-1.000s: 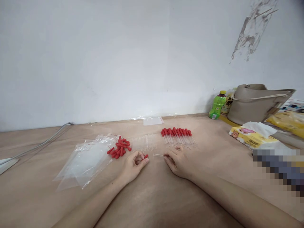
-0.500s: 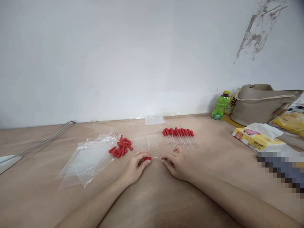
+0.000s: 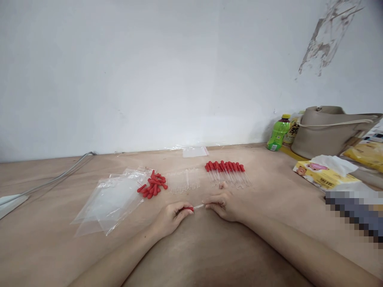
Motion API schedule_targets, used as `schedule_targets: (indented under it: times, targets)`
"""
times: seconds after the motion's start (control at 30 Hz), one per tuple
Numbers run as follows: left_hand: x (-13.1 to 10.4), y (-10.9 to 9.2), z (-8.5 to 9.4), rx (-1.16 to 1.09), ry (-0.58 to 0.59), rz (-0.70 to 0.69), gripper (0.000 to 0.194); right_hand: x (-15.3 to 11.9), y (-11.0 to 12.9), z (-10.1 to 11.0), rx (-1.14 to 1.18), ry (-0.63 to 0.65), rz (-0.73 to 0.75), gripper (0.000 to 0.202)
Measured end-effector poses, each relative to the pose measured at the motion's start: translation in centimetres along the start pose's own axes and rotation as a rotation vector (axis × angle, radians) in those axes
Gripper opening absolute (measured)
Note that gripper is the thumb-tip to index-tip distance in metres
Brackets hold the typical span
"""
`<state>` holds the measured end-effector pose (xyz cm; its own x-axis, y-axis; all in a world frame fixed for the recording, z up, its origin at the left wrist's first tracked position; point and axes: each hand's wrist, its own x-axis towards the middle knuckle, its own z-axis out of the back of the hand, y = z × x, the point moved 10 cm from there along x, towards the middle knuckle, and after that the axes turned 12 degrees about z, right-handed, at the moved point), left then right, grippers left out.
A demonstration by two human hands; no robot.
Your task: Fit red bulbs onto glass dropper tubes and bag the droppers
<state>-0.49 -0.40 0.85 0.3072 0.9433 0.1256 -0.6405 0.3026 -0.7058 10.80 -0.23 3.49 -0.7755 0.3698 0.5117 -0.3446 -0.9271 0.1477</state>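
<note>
My left hand (image 3: 175,217) is closed on a red rubber bulb (image 3: 188,208), pinched between thumb and fingers. A thin clear glass dropper tube (image 3: 198,206) runs from the bulb's open end to my right hand (image 3: 223,204), whose thumb and fingertips pinch its far end. Just beyond my hands lies a row of bare glass tubes (image 3: 182,181). To its left is a loose pile of red bulbs (image 3: 153,185). To its right several droppers with red bulbs fitted (image 3: 226,167) lie side by side, bulbs toward the wall.
Clear zip bags (image 3: 110,201) overlap on the left, and another small bag (image 3: 195,152) lies by the wall. A grey cable (image 3: 66,171) crosses the far left. On the right stand a green bottle (image 3: 278,133), a beige handbag (image 3: 326,137) and a yellow tissue pack (image 3: 326,175).
Both hands have come slightly nearer to me with the bulb and tube. The tube has tilted, its right end now higher, and less of it shows between my hands.
</note>
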Motion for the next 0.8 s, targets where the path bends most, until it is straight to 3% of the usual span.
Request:
schedule_targets:
  times: [0.17,0.3,0.47,0.8]
  targets:
    - [0.3,0.6,0.2,0.013,-0.053,0.032,0.020,-0.1,0.9,0.5,-0.149,-0.083,0.020,0.023]
    - [0.7,1.5,0.6,-0.042,-0.097,0.058,0.020,-0.1,0.8,0.7,-0.131,-0.152,-0.003,0.023]
    - [0.8,1.5,0.6,-0.068,-0.114,0.057,0.020,0.0,0.3,0.7,-0.101,-0.143,-0.015,0.022]
    - [0.2,0.1,0.1,0.084,-0.100,-0.054,0.020,-0.1,0.2,-1.0,-0.100,-0.088,-0.036,0.025]
